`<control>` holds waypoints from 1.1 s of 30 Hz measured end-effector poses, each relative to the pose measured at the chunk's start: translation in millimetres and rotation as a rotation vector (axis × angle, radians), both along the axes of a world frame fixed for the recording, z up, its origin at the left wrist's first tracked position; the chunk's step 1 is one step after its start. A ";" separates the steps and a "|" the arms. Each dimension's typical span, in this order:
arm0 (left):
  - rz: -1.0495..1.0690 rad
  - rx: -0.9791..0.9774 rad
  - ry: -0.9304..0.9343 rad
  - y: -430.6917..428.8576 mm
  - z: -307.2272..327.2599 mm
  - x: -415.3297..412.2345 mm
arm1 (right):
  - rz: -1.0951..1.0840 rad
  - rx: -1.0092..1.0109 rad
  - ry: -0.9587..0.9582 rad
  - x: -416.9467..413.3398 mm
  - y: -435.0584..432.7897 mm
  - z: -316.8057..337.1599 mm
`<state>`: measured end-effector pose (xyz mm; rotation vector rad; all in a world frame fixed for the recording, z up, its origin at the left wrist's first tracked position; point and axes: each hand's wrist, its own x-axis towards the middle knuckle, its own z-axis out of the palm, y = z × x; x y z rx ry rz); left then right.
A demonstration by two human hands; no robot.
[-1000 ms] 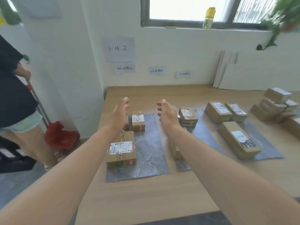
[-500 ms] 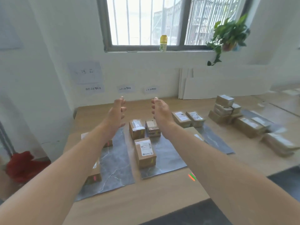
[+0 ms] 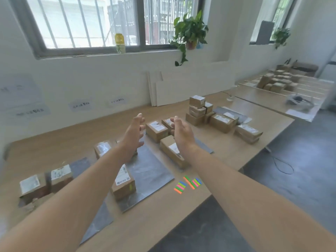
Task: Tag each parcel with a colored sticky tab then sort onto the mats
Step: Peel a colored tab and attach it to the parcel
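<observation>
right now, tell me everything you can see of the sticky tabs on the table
The sticky tabs are thin paper-like strips in orange, green, pink and blue, fanned in two loose clusters. They lie flat on the wooden table near its front edge, just right of a grey mat's near corner, apart from it. Only the table touches them.

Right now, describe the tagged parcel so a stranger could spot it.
On the wooden table below the barred window, find the grey mat just left of the loose colored tabs. The parcel lies at that mat's near end, and unlike its neighbours it shows a yellow-green tab on its near face.
</observation>
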<state>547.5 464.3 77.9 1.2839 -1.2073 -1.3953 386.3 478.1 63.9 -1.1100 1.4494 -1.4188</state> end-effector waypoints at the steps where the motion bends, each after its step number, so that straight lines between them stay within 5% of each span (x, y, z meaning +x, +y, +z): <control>1: -0.035 0.001 0.001 -5.7 -0.3 -8.5 | -0.024 0.003 0.005 -8.8 -1.9 -0.6; 10: -0.298 0.059 0.010 -53.1 -9.4 -87.2 | -0.244 0.072 0.025 -89.1 -11.2 -12.9; 33: -0.389 0.167 -0.077 -115.6 -65.8 -453.3 | -0.408 0.184 -0.146 -439.5 -59.1 -83.9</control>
